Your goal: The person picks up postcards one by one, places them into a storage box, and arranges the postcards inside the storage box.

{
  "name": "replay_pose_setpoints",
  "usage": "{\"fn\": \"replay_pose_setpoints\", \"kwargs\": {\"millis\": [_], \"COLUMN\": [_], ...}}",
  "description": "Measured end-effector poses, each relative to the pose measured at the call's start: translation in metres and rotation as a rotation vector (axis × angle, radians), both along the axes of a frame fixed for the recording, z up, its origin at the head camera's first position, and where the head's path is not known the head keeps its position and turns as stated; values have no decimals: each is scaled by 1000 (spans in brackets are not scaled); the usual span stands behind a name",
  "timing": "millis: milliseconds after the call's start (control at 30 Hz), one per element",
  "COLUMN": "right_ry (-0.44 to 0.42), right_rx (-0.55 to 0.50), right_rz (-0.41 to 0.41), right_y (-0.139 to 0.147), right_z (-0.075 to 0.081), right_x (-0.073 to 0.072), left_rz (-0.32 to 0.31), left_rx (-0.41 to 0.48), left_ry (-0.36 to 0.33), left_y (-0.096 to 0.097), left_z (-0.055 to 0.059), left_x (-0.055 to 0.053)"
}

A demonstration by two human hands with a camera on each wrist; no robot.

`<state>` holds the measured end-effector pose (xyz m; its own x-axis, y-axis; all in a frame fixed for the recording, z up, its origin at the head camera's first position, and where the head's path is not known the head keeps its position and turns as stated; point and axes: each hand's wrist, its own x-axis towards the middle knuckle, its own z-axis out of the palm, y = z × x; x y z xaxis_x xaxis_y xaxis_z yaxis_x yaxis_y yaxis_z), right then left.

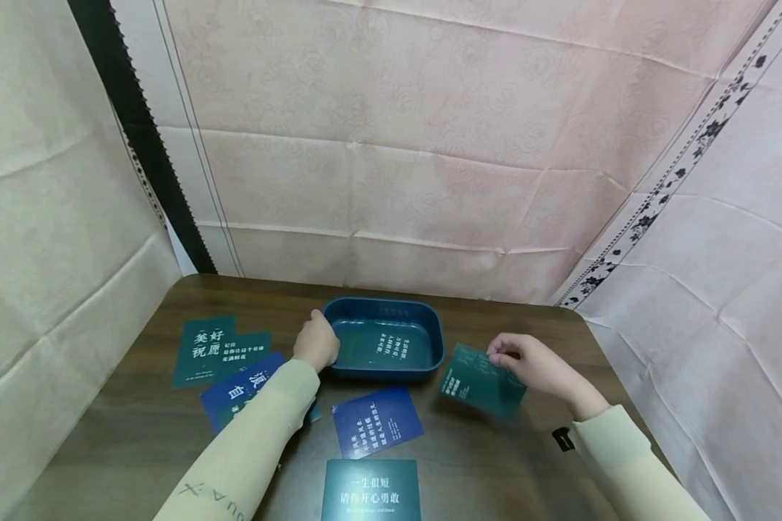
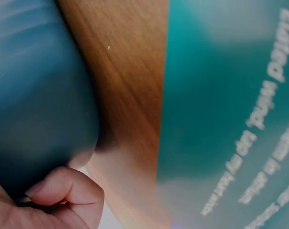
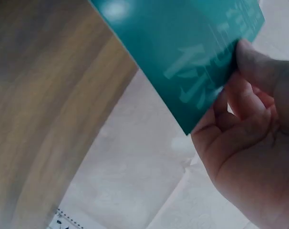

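Note:
My left hand [image 1: 316, 341] grips the left rim of a dark blue rectangular tray [image 1: 387, 374]; in the left wrist view its thumb bends at the tray's edge. Inside the tray lies a green card [image 1: 358, 347] with white writing. To the right of the tray, my right hand [image 1: 528, 365] pinches a green card [image 1: 478, 383] by its edge, thumb on the near face. That card [image 3: 168, 52] is tilted, lifted off the table. My left forearm partly hides the cards beneath it.
On the brown wooden table [image 1: 495, 470], green cards [image 1: 192, 369] and a blue card [image 1: 221, 401] overlap at the left. Another blue card [image 1: 400, 416] lies before the tray, a green card [image 1: 371, 474] nearer. Pale cloth [image 1: 397, 195] hangs behind and at both sides.

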<state>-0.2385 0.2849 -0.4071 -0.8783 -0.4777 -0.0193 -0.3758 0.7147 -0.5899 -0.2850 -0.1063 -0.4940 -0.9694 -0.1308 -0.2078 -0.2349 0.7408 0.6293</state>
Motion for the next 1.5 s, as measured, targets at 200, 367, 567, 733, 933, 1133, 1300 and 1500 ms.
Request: {"fn": "replay_pose_setpoints", "kwargs": {"millis": [200,367,567,733,933,1133,1300,1500], "right_ry": [68,56,50,65,101,55,-2,1], "right_rx": [-70,-112,-130,-127,-96,-26,31,127], "right_rz": [-51,-74,-81,-92,-78,-59,-32,-16], "right_y": [-21,-43,-68,-88,-117,-145,-158,-173], "right_z": [11,19,21,19,15,3,-11,-27], "right_x": [-24,-41,-57,-65,-75,-85,-91,-91], "left_rz": [1,-1,-4,0,5,21,20,16], "left_rx": [12,14,1,3,5,14,20,22], "left_ry": [1,-1,6,9,18,11,7,3], "left_y": [-1,-1,0,0,0,0,1,1], "left_z": [-1,-2,-2,-2,-2,-2,0,1], "left_x": [0,-1,-1,-1,-1,-1,1,3]}}
